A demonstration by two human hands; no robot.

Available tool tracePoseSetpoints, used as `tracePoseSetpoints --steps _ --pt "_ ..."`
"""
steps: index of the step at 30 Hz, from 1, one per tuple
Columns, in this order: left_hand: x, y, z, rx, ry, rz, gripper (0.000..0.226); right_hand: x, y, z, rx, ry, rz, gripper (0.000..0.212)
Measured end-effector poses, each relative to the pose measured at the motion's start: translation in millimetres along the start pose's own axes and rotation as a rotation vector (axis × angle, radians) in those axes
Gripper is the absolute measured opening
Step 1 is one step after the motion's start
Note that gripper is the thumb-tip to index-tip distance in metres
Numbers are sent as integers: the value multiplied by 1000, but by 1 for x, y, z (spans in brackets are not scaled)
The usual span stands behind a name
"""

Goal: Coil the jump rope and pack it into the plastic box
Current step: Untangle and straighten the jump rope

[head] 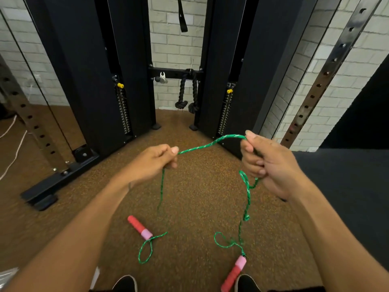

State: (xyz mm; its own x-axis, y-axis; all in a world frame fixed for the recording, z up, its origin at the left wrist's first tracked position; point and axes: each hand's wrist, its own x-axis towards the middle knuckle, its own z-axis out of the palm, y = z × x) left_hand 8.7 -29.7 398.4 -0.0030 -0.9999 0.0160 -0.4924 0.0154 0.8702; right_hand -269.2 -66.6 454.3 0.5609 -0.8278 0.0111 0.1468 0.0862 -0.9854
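The green braided jump rope (197,146) hangs between both hands above the brown speckled rubber floor (200,186); the left hand (156,160) pinches it between thumb and curled fingers, and the right hand (267,163) is closed around it with what looks like a small loop or two gathered under the fingers. From each grip a strand drops to the floor; one ends at the red and pink handle (139,226) lying on the person's left, the other at the second red and pink handle (234,272) beside a black shoe (248,283). The plastic box cannot be made out for certain; only a pale clear edge shows at the lower left corner.

The step in hand seems to be starting the coil; to do it well, I would keep one hand as the holder and let the other feed even lengths into it; loops of matching size stack flat. The small kinks low on both strands should be shaken out first, or they will twist into the coil; lift the handles clear of the floor last.
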Motion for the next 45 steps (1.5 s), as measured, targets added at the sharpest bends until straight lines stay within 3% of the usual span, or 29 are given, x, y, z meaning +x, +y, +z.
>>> tracePoseSetpoints --steps 3,7,11,17,23,27,30,32,35,37,43,45 --pt "-9 24 15 -14 -24 103 65 -1 6 14 -143 -70 17 36" --pt "-20 52 39 -171 -149 274 45 -3 19 26 -224 -125 3 35" --pt "-15 59 33 -23 -2 364 36 -6 16 17 -310 -154 78 35" --pt "-7 26 -19 64 210 199 31 -13 2 -16 -354 -35 102 33" --pt "-9 17 -10 13 0 26 37 -13 8 -13 -287 29 22 35" --pt "-16 31 15 22 -120 131 56 -9 16 3 -326 -58 40 35" --pt "-16 49 48 -107 -177 226 35 -4 23 16 -334 -106 4 32" --pt "-12 55 51 -189 -112 239 17 -4 21 15 -335 -79 -30 32" --pt "-12 54 36 -133 -24 263 24 -8 13 2 -370 -8 -30 31" --pt "-14 59 31 -225 16 253 31 -10 10 -6 -378 4 -12 32" --pt "0 44 -13 -586 544 -6 38 -12 9 -21 -406 10 41 36" --pt "3 23 -30 -562 646 -60 38 -13 8 -23 -429 23 22 35"
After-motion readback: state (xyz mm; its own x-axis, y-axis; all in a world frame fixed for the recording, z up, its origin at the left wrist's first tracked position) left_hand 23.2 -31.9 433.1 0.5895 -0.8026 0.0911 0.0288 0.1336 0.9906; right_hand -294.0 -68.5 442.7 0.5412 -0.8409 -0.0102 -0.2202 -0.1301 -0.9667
